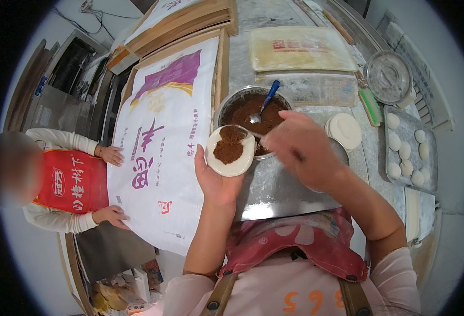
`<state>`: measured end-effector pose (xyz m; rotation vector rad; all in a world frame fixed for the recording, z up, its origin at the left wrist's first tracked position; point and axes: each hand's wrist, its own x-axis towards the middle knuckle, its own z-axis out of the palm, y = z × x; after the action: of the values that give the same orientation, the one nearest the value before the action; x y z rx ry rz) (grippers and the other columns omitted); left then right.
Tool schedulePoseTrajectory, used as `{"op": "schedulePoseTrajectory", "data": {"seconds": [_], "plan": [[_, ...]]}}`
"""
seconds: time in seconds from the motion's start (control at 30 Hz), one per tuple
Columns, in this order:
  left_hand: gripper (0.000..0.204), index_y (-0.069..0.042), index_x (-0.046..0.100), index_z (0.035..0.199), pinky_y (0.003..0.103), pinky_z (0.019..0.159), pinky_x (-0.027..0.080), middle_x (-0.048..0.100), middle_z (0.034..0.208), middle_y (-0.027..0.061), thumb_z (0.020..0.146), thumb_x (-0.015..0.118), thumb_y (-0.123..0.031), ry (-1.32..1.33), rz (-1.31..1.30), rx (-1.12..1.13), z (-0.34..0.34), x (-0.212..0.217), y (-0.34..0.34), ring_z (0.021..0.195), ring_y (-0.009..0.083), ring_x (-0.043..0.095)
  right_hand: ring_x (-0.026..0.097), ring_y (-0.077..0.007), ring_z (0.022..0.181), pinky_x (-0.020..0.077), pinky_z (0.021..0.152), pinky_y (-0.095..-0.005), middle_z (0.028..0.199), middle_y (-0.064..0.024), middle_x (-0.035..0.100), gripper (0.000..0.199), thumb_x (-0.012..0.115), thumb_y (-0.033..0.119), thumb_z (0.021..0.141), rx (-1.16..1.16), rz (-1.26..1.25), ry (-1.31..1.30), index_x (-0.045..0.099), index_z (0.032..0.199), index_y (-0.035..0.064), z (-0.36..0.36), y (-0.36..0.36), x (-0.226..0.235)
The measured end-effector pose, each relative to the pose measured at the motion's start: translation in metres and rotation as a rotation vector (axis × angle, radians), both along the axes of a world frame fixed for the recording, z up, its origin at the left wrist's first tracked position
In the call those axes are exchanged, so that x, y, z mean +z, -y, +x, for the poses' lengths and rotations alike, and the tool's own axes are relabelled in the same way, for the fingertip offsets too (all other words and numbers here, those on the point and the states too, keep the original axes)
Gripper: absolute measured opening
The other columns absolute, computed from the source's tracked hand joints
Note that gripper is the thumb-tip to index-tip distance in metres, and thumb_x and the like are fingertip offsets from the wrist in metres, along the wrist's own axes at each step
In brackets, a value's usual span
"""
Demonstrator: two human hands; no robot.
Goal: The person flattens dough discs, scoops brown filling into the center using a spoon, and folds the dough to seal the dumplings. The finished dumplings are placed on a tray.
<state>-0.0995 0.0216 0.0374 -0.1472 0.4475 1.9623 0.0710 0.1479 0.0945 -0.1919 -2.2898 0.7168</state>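
Observation:
My left hand (pixel 219 184) holds a flat white dough round (pixel 231 167) on its palm and fingers, with a mound of brown crumbly filling (pixel 229 149) on top. My right hand (pixel 305 150), slightly blurred, grips a metal spoon (pixel 239 130) whose end is over the filling. Behind both hands is a steel bowl (pixel 223 112) of the same brown filling. A second spoon with a blue handle (pixel 270 95) stands in that bowl. Just right of my right hand, partly behind it, lies a stack of white dough rounds (pixel 344 131).
A metal tray (pixel 433 181) of several dough balls is at the right, near a green brush (pixel 370 107) and a round metal lid (pixel 389 77). A plastic tub (pixel 303 48) stands behind the bowl. At left, another person's hands (pixel 112 156) rest on a white printed sack (pixel 182 131).

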Motion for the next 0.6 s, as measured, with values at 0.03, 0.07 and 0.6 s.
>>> {"op": "schedulePoseTrajectory", "data": {"seconds": [0.03, 0.07, 0.6], "plan": [[0.061, -0.002, 0.044, 0.14, 0.057, 0.112, 0.034, 0.047, 0.144, 0.0185, 0.1, 0.037, -0.048, 0.0, -0.037, 0.001, 0.001, 0.0, 0.0, 0.133, 0.0372, 0.045, 0.06, -0.0181, 0.077, 0.0498, 0.094, -0.0394, 0.081, -0.0026, 0.062, 0.014, 0.069, 0.018, 0.084, 0.009, 0.33, 0.041, 0.067, 0.091, 0.006, 0.0, 0.004, -0.001], [0.061, -0.002, 0.046, 0.139, 0.054, 0.111, 0.037, 0.05, 0.142, 0.0174, 0.101, 0.036, -0.048, -0.001, -0.074, 0.003, 0.001, 0.001, 0.001, 0.131, 0.0356, 0.047, 0.06, -0.0185, 0.077, 0.0474, 0.098, -0.0418, 0.081, -0.0019, 0.062, 0.015, 0.071, 0.019, 0.081, 0.024, 0.367, 0.039, 0.067, 0.09, 0.0073, 0.0, 0.011, -0.004], [0.058, -0.002, 0.04, 0.142, 0.063, 0.108, 0.038, 0.046, 0.143, 0.0224, 0.103, 0.034, -0.044, 0.026, 0.026, -0.013, 0.011, 0.013, 0.013, 0.131, 0.0422, 0.046, 0.064, -0.018, 0.075, 0.0522, 0.079, -0.036, 0.083, -0.0058, 0.066, 0.019, 0.058, 0.02, 0.096, -0.121, -0.399, -0.128, 0.068, 0.093, 0.0032, 0.013, 0.032, -0.008]]}}
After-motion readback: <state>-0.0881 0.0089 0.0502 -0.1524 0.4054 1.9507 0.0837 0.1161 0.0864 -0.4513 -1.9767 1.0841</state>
